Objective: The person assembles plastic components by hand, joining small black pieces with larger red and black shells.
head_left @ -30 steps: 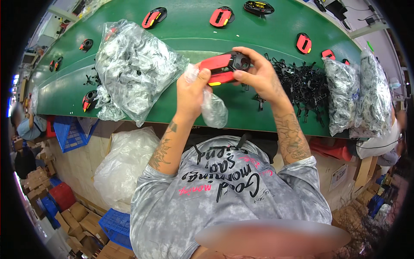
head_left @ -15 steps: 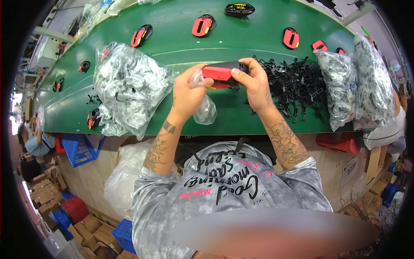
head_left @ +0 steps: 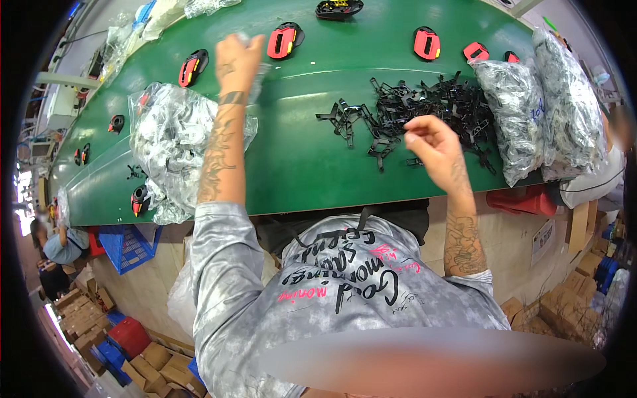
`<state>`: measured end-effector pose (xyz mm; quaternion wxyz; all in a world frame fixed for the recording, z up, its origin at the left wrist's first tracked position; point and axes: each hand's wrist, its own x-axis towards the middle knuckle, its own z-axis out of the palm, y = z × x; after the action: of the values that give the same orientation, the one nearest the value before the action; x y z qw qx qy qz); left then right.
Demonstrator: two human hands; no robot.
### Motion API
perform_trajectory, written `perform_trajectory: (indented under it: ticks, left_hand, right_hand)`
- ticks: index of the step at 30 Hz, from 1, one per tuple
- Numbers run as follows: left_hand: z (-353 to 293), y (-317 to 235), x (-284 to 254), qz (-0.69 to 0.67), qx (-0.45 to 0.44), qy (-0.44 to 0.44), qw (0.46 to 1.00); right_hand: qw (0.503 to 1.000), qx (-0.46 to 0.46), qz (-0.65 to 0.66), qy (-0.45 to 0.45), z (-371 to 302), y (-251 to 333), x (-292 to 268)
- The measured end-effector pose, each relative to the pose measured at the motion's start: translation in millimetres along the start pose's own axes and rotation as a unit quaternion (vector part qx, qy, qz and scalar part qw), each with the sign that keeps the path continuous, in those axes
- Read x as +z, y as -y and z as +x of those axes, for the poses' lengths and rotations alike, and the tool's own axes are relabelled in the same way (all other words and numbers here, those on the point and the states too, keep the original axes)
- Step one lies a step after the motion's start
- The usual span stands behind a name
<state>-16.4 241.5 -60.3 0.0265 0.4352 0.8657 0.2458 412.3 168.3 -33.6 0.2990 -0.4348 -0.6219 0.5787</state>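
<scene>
My left hand (head_left: 237, 63) reaches to the far side of the green table, between two red-and-black housings. Its fingers are closed on a clear plastic bag (head_left: 259, 81) that trails beside the wrist. No housing shows in this hand, though its far side is hidden. My right hand (head_left: 434, 147) hovers at the near edge of a heap of black plastic brackets (head_left: 431, 103), half curled, with thumb and forefinger apart and nothing visible between them. A few brackets (head_left: 346, 119) lie loose left of the heap. Closest to my left hand are one housing (head_left: 193, 67) and another housing (head_left: 285, 41).
A large clear bag of parts (head_left: 176, 146) sits on the green table (head_left: 298, 176) beneath my left forearm. Two packed bags (head_left: 514, 123) stand right of the heap. More housings (head_left: 426, 44) lie along the far side. Blue crates (head_left: 126, 247) and cartons are on the floor.
The red-and-black housing that both hands held is out of sight. My left hand has moved far and left with the clear bag; my right hand has dropped back, nearer and right, beside the brackets.
</scene>
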Motion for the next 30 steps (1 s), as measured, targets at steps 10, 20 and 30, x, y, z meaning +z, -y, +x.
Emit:
perform_trajectory:
  ticks: [10,20,30]
  left_hand:
    - [-32,-12,30,-0.235,0.023,0.019,0.971]
    - [-189,46,-27,-0.559,-0.107,0.263,0.779]
    - [-231,19,-1,-0.664,-0.133,0.252,0.692]
  right_hand:
    - [0.891,-0.236,-0.385,0.038,51,9,104]
    - [0.858,-0.218,-0.465,0.012,100,-23,118]
    - [0.995,0.034,0.074,-0.058,86,9,45]
